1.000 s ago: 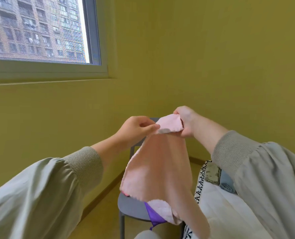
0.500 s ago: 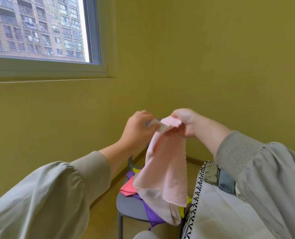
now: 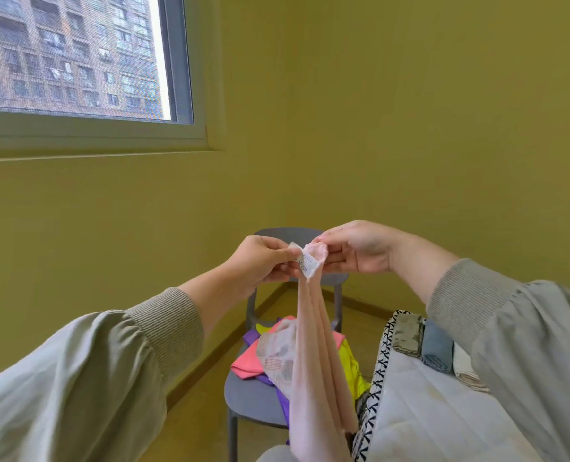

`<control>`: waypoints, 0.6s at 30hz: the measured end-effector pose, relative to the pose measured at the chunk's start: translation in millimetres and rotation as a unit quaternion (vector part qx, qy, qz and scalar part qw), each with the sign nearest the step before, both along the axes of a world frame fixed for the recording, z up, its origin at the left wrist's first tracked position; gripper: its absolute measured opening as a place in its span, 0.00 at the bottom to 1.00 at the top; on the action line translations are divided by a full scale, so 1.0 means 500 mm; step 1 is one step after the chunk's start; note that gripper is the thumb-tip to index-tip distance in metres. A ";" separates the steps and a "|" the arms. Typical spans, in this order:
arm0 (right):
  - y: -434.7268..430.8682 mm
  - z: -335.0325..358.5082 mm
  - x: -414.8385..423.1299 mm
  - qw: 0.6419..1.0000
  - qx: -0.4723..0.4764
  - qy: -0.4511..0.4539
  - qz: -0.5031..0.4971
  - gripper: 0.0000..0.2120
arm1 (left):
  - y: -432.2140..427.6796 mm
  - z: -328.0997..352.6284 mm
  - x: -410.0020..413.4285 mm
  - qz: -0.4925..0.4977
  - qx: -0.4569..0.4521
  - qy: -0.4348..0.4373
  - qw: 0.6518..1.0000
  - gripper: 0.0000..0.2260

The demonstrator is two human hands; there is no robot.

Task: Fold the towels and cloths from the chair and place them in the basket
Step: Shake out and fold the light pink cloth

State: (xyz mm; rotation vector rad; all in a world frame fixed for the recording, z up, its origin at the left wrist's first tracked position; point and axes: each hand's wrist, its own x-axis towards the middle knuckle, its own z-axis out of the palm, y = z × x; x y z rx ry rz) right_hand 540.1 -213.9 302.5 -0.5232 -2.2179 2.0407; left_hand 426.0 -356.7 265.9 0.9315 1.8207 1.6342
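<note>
A pale pink towel [image 3: 313, 355] hangs in a narrow bunch in front of me, its white label showing at the top. My left hand [image 3: 260, 258] pinches the top corner by the label. My right hand [image 3: 353, 248] pinches the same corner from the other side, the two hands almost touching. Below stands a grey chair [image 3: 250, 395] with pink, purple and yellow cloths [image 3: 247, 361] piled on its seat. The white basket [image 3: 410, 411] with a black-and-white patterned rim sits at the lower right and holds folded cloths [image 3: 437, 351].
Yellow walls meet in a corner behind the chair. A window [image 3: 73, 55] is at the upper left. The floor by the chair is yellowish with a wooden skirting board along the walls.
My hands have come together at the towel's top corner. The towel, spread wide a second ago, now hangs gathered in a narrow strip, uncovering the cloths on the chair.
</note>
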 end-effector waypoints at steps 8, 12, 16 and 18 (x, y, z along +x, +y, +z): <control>-0.001 -0.038 -0.003 0.995 -0.020 0.085 -0.040 0.09 | 0.014 -0.001 0.008 -0.005 0.049 -0.071 0.996 0.07; 0.005 -0.035 -0.007 0.989 0.037 0.106 -0.093 0.13 | 0.021 0.000 0.004 0.038 0.035 -0.041 0.998 0.09; 0.003 -0.015 -0.004 0.984 0.071 0.149 -0.068 0.14 | 0.018 -0.005 -0.019 -0.081 -0.010 -0.009 0.997 0.14; 0.005 -0.003 -0.003 0.982 0.098 0.149 -0.063 0.15 | 0.018 -0.010 -0.019 -0.135 -0.056 0.020 0.989 0.17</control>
